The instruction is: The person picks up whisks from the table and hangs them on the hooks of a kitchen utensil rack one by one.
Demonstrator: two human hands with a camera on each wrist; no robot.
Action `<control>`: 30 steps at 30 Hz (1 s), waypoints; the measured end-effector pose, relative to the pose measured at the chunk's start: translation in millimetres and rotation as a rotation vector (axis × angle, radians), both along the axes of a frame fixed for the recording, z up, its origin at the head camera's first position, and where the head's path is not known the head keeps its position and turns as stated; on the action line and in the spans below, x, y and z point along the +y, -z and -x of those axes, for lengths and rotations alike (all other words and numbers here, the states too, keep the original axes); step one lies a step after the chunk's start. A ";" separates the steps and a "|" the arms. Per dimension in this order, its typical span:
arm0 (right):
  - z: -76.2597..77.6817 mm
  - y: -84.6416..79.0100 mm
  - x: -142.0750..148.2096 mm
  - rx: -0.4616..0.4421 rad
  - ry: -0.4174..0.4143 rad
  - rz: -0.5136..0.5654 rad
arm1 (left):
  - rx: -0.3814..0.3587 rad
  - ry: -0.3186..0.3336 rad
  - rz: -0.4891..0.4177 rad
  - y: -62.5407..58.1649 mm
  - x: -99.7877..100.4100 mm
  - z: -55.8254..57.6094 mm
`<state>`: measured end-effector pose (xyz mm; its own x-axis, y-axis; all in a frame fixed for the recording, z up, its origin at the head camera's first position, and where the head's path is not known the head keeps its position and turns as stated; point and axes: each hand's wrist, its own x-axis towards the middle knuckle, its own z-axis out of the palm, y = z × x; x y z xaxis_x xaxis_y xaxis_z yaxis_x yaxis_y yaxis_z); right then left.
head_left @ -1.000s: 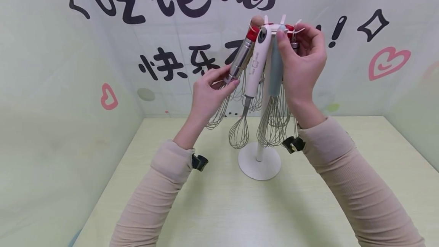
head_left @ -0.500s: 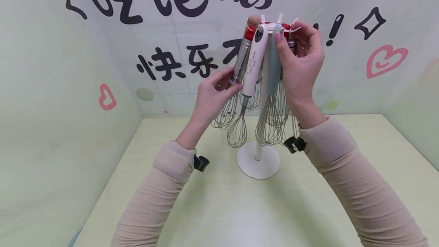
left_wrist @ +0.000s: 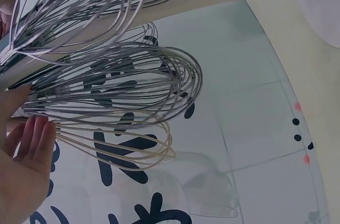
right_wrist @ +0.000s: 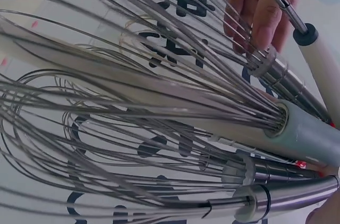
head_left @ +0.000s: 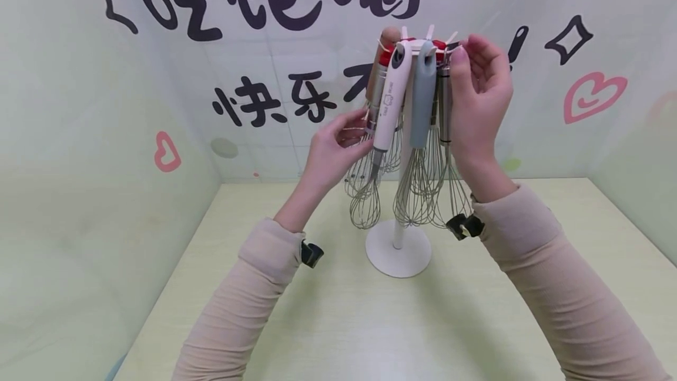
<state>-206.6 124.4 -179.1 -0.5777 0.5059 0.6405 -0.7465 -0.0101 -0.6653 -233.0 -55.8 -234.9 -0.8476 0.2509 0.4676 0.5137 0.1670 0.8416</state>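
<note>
In the head view, my left hand (head_left: 338, 146) pinches the lower handle end of a steel whisk (head_left: 374, 96) with a red top, at the left of a white whisk stand (head_left: 398, 266). Its fingertips are at the handle's base, above the wires, in the right wrist view. My right hand (head_left: 483, 93) is at the stand's upper right, thumb and loosely bent fingers by the end of a white hook, beside a hanging steel-handled whisk (head_left: 445, 104). Between the hands hang a white-handled whisk (head_left: 392, 99) and a pale blue-handled whisk (head_left: 423, 99).
A wooden-handled whisk (head_left: 378, 69) hangs at the back left of the stand, with more whisk wires (left_wrist: 122, 86) bunched close together. The stand's round base rests on a pale wood tabletop (head_left: 328, 322). Behind it is a printed backdrop (head_left: 254, 151) with black writing.
My left hand has brought the steel whisk's lower end right and inward, so it hangs more upright. My right hand has drawn right, off the steel-handled whisk, which now shows fully.
</note>
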 end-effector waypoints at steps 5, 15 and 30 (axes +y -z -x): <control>-2.3 0.5 6.9 -0.043 0.013 -0.005 | 0.003 -0.012 0.003 1.7 -3.2 -0.6; -8.5 5.4 33.4 -0.147 0.055 -0.099 | 0.014 -0.148 0.052 5.9 -22.0 -1.9; -19.5 39.2 89.7 -0.375 0.342 -0.618 | 0.020 -0.454 0.338 32.2 -58.3 -11.9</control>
<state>-187.1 214.0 -218.3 -0.6871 0.3113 0.6565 -0.3666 0.6316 -0.6832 -221.1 -114.1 -267.0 -0.8972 0.0019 0.4416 0.3428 0.6332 0.6939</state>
